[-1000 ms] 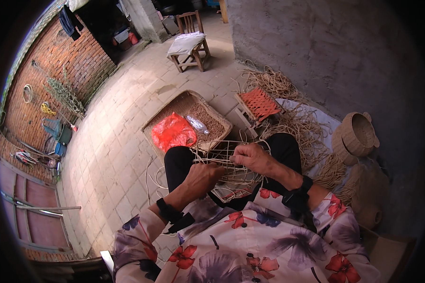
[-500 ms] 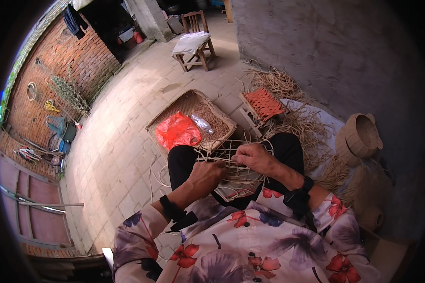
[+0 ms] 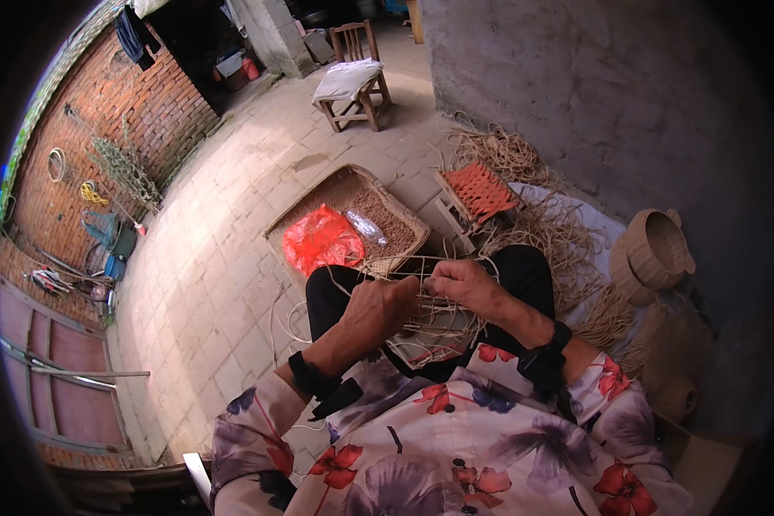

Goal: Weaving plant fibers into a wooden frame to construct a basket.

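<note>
A loose lattice of pale woven strands (image 3: 443,325) lies across my lap, with long ends curling out to the left. My left hand (image 3: 378,308) is closed over its left part, the fingertips pinching a strand and partly hidden by the hand. Close beside it on the right, my right hand (image 3: 466,286) pinches a strand with thumb and forefinger at the lattice's upper edge. The two hands nearly touch. Just beyond my knees stands a shallow woven basket (image 3: 408,215) holding a red plastic bag (image 3: 322,239), a clear plastic packet (image 3: 367,227) and small brown grains.
A small stool with an orange woven seat (image 3: 482,191) stands right of the basket. Heaps of strands (image 3: 568,245) lie on a pale sheet along the grey wall, near a round woven basket (image 3: 655,245). Farther off is a wooden chair (image 3: 350,82) with a cushion.
My left hand has moved slightly up and right, closer to my right hand. My right hand has stayed almost in place on the strands.
</note>
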